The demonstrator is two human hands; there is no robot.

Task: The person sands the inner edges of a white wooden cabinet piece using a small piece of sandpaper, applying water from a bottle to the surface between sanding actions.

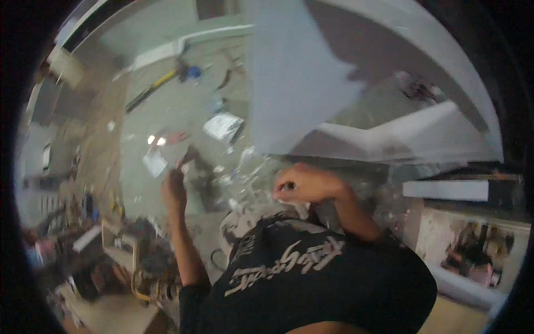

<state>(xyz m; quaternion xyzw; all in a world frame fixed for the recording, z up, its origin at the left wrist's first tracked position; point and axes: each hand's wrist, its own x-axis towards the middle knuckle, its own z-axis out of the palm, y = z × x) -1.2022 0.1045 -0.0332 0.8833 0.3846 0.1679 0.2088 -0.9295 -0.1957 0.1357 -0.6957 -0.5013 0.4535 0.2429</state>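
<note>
My left hand (pixel 174 186) is closed above the pale green work surface (pixel 136 195). A slim reddish tip shows at its fingers, too blurred to tell from a finger or a held thing. Close by lies a small whitish packet (pixel 155 162). My right hand (pixel 311 183) is curled near my body, thumb and fingers bent around a small dark spot that I cannot make out. Between the hands, shiny clear scraps (pixel 239 181) are scattered on the surface. Beyond them rests a silvery packet (pixel 223 127).
A tool with a yellow and black handle (pixel 153 89) lies at the far left, beside a blue round thing (pixel 194 72). A large white panel (pixel 289 83) stands at the right. Cluttered tools and a wooden frame (pixel 122 245) are at the lower left.
</note>
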